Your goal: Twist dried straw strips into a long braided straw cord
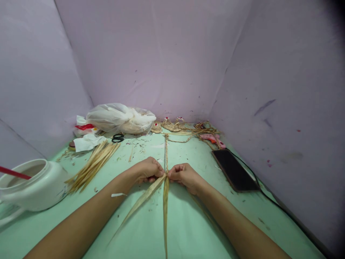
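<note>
My left hand point(147, 170) and my right hand point(184, 176) meet at the middle of the pale green table point(188, 230), both pinched shut on dry straw strips point(165, 201). The strips fan out from my fingers toward me. A thin plaited cord point(166, 151) of the same straw runs away from the pinch point to the back of the table. My fingertips nearly touch each other where the plait ends.
A bundle of loose straw strips point(93, 165) lies at the left beside a white jug point(35, 187) with a red stick. Black scissors point(118, 138), a clear plastic bag point(121, 118), finished straw pieces point(172, 126), a pink glue gun point(212, 139) and a dark phone point(234, 171) with its cable sit behind and right.
</note>
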The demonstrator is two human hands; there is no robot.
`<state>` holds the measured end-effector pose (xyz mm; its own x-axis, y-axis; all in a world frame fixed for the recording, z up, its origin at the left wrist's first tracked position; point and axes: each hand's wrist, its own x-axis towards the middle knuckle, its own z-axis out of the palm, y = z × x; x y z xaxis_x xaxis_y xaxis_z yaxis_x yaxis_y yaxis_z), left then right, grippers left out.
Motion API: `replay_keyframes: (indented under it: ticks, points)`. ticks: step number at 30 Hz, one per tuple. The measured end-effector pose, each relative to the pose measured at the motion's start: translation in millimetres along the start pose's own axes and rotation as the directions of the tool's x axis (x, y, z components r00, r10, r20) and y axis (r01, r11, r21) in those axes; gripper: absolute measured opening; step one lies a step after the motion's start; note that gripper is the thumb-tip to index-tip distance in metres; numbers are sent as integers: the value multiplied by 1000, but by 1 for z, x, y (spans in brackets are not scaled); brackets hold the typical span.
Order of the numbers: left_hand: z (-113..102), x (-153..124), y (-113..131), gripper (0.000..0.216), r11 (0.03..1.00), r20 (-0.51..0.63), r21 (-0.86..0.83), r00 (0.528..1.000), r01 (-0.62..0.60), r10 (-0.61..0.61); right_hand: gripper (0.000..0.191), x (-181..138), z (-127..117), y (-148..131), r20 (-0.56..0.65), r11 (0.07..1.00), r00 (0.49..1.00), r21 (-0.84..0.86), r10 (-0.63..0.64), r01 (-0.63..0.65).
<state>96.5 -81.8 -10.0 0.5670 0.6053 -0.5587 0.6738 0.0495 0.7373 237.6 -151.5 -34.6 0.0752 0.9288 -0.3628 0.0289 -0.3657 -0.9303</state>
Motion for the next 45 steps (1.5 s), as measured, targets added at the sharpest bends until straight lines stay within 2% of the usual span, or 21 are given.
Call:
replay_keyframes:
  ticks: [3, 6, 7, 9, 12, 15, 20, 28, 33, 39, 45]
  points:
    - [1, 4, -3, 15, 991, -130, 128, 991, -26, 43, 6, 0, -1, 0, -1, 1000, 1000, 3, 4, -4]
    - [3, 6, -5, 14, 897, -316, 434, 918, -86, 241, 4, 0, -1, 1, 8, 1000, 1000, 17, 1, -2]
    - [3, 5, -5, 15, 855, -327, 509, 898, -97, 296, 3, 0, -1, 1, 9, 1000, 1000, 27, -2, 2]
    - [4, 3, -4, 18, 817, -284, 561, 894, -137, 345, 2, 0, 0, 1, -6, 999, 1000, 41, -16, 16]
    - [0, -1, -2, 20, 860, -189, 471, 930, -195, 314, 3, -1, 3, 1, -48, 998, 998, 35, -44, 46]
    - [-5, -3, -2, 18, 936, -102, 304, 971, -177, 217, 5, -1, 4, 0, -57, 998, 997, 14, -57, 58]
    - [-9, -4, -1, 11, 980, -15, 81, 983, -180, 182, 6, 0, 6, 2, -74, 998, 996, -11, -55, 54]
    - [-10, 3, -4, 22, 983, 44, -181, 999, -8, 17, 9, 3, 8, 6, -127, 995, 989, 45, -79, 86]
    - [-5, 12, -10, 26, 978, 23, -200, 999, 53, -49, 8, 4, 9, 8, -147, 993, 984, 45, -100, 108]
    - [2, 8, -4, 20, 956, 3, -280, 995, 93, -96, 8, 3, 10, 8, -164, 990, 978, 21, -133, 138]
    - [3, 6, -1, 20, 962, -18, -242, 990, 128, -137, 11, 5, 11, 12, -157, 987, 975, 19, -156, 161]
